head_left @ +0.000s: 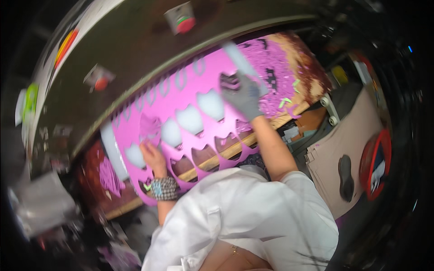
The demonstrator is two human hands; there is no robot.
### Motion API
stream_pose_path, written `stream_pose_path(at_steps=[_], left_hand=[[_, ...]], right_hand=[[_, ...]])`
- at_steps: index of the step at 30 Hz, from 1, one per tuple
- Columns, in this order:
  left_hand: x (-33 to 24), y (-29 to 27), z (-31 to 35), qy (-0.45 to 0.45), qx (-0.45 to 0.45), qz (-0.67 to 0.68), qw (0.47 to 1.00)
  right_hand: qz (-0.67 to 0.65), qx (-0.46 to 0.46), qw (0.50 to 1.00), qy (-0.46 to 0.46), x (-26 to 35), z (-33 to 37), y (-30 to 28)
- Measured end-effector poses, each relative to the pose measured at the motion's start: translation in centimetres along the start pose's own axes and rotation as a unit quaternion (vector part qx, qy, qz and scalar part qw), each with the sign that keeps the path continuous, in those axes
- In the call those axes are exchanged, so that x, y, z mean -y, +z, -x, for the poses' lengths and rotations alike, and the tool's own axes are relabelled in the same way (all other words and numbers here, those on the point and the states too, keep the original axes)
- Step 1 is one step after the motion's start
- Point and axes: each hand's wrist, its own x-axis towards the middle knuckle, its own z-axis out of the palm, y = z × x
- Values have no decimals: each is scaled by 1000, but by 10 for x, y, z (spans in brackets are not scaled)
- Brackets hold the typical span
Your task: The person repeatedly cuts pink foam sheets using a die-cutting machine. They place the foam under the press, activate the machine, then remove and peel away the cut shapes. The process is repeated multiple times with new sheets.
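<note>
A pink sheet (156, 105) with rows of shaped cut-outs lies across a pale board (107, 143); pale surface shows through several openings. My bare left hand (153, 156), with a checked band on the wrist, reaches over the sheet's left part. Its fingertips close on the lower edge of a loose-looking pink cut piece (150, 126), though blur softens the contact. On the sheet's right part rests my right hand (244, 94) in a grey glove with darker fingers. Those fingers point left, slightly apart, with pink showing between them. The near edge of the sheet hangs in scalloped strips.
A dark machine beam (122, 54) with two red buttons spans the far side. Pink scraps (266, 67) cover the worktable's right end. At right stand stacked beige sheets (323, 180) bearing a dark sole-shaped piece (346, 178), beside a red-rimmed round container (365, 169).
</note>
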Motion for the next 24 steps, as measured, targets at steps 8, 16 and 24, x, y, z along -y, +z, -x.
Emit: stream_pose_path(at_steps=[8,16,24], left_hand=[[-42,20,-184,-235,44,238,941],[-241,96,-172,196,236,258,916],[-235,57,-129,328,328,235,854]], right_hand=[[-705,-241,617,255,-16,-140,-50],[-711,-113,633,284,61,-83,-11],[-731,-24,602,320,91,-34,-7]])
